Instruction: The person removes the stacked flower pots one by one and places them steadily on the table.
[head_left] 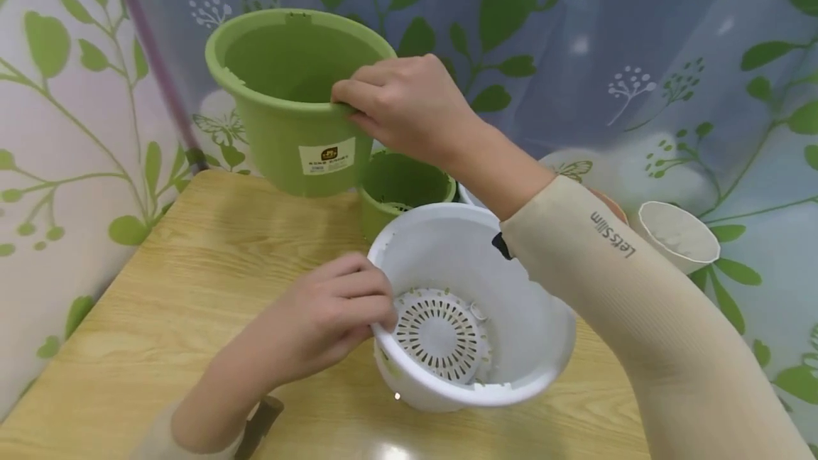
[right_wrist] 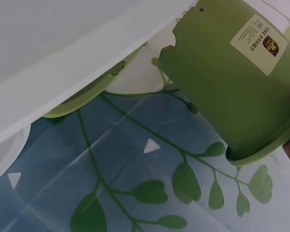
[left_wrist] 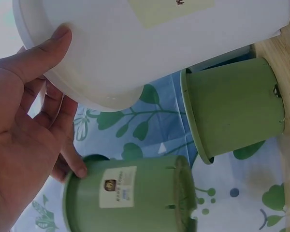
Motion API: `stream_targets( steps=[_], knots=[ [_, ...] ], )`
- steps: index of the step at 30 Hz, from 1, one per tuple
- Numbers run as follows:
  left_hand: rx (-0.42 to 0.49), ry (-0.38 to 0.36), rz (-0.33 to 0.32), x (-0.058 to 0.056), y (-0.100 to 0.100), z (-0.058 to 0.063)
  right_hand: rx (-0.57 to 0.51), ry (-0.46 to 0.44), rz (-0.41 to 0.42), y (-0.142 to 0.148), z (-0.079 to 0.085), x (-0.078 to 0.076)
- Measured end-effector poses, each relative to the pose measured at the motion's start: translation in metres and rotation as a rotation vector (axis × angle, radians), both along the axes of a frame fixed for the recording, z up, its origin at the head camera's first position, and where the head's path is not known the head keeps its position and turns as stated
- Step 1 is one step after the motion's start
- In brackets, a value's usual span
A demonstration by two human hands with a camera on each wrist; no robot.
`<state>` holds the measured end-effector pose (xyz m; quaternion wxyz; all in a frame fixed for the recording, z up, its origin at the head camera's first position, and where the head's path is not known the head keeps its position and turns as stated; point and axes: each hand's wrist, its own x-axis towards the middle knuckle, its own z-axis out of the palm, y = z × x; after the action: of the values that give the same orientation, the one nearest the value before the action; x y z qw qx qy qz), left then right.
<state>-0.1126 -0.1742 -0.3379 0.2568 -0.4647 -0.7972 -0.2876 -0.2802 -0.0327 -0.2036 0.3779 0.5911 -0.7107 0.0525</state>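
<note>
My right hand (head_left: 409, 108) grips the near rim of a green plastic flowerpot (head_left: 275, 140) and holds it up above the table's far left. A printed label (head_left: 327, 155) faces me on its side. With the left hand (head_left: 335, 307) I pinch the left rim of a larger white flowerpot (head_left: 517, 318), its slotted drainage bottom showing inside. The left wrist view has the thumb (left_wrist: 55, 46) on the white pot's outer wall and the other fingers behind the rim. Between the two pots, farther back, stands a second green flowerpot (head_left: 409, 183), partly hidden.
Behind the right forearm show part of another white pot (head_left: 469, 196), a sliver of orange rim (head_left: 610, 206) and a small pale pot (head_left: 677, 233). A leaf-printed cloth (head_left: 511, 41) hangs behind the wooden table (head_left: 192, 289).
</note>
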Motion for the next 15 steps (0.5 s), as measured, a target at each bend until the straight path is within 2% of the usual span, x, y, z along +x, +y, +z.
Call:
stream_targets(
  steps=[8, 15],
  knots=[
    [-0.023, 0.008, 0.009, 0.001, 0.000, 0.000, 0.159, -0.102, -0.079, -0.021, -0.003, -0.009],
    [-0.039, 0.032, 0.014, 0.001, -0.001, 0.000, 0.247, -0.122, -0.102, -0.043, -0.005, -0.012]
  ],
)
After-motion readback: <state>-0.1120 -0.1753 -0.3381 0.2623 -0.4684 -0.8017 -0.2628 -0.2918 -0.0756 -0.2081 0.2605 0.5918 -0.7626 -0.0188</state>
